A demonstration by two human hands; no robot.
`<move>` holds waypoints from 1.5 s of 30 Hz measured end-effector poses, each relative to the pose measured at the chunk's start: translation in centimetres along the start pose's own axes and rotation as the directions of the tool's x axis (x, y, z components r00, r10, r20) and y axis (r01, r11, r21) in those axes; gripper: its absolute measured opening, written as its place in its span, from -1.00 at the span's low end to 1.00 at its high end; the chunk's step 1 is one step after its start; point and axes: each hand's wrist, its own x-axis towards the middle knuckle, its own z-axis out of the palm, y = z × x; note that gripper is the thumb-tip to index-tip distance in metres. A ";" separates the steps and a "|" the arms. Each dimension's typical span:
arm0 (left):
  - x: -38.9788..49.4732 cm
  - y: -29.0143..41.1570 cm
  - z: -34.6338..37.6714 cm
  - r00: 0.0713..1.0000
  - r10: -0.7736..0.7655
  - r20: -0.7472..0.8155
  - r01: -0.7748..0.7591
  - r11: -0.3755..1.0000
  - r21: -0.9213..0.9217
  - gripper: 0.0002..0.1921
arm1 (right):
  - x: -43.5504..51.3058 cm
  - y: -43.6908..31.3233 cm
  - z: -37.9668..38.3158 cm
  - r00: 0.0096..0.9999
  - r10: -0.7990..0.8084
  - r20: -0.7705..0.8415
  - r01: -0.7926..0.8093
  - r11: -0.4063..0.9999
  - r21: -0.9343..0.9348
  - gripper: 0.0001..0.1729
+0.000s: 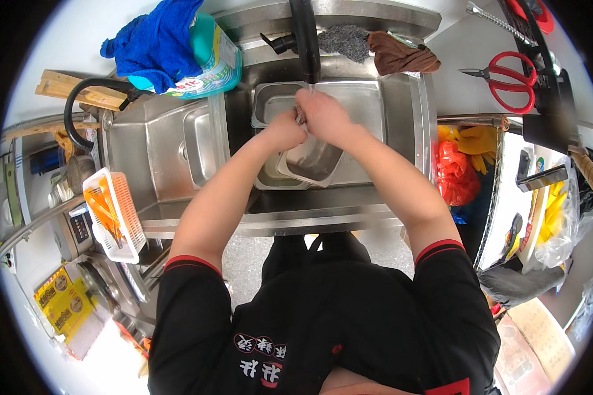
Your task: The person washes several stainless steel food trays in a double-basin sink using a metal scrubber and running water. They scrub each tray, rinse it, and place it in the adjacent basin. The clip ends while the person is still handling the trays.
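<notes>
Both my hands meet under the black faucet (306, 44) over the stainless steel sink (400, 133), where a thin stream of water runs. My left hand (284, 132) and my right hand (323, 112) close around a small, shiny, crumpled-looking item (300, 116), mostly hidden by the fingers; it could be a steel wool scourer, but I cannot tell. Just below the hands a steel food pan (311, 160) sits tilted, partly over another pan (281, 183). A further steel pan (272, 101) lies behind my left hand.
Along the sink's back lie a grey mesh scrubber (346, 42) and a brown cloth (400, 54). A blue towel (158, 44) drapes a teal container (222, 64). Red-handled scissors (514, 81) hang at right. A white basket (126, 212) holds orange items at left.
</notes>
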 end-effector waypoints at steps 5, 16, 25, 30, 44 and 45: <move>-0.1 -1.8 -0.4 0.987 -0.159 0.013 0.138 0.812 -0.567 -0.37 | -2.5 -0.4 -0.2 0.937 0.062 -0.343 0.028 0.968 0.250 -0.53; 0.5 -1.4 1.9 0.981 -0.192 -0.007 0.108 0.586 -0.803 -0.48 | -2.5 3.0 5.9 0.948 0.317 -0.029 -0.298 0.916 0.268 -0.75; 4.0 -0.2 1.1 0.915 -0.061 -0.399 -0.172 0.835 -0.523 -0.50 | -3.0 2.1 8.5 0.967 0.223 0.122 -0.252 0.786 0.565 -0.71; 3.0 0.0 2.4 0.923 -0.090 -0.373 -0.176 0.766 -0.619 -0.56 | -2.2 3.8 8.8 0.868 0.496 -0.028 -0.427 0.773 0.468 -0.79; 6.5 -1.5 -2.6 0.994 -0.113 0.000 0.079 0.697 -0.713 -0.47 | -5.8 -0.7 4.0 0.959 0.038 0.282 -0.192 0.817 0.544 -0.65; 6.5 -1.7 -3.3 0.986 -0.146 0.080 0.151 0.580 -0.801 -0.47 | -6.4 -0.2 3.0 0.958 -0.026 0.284 -0.053 0.963 0.265 -0.62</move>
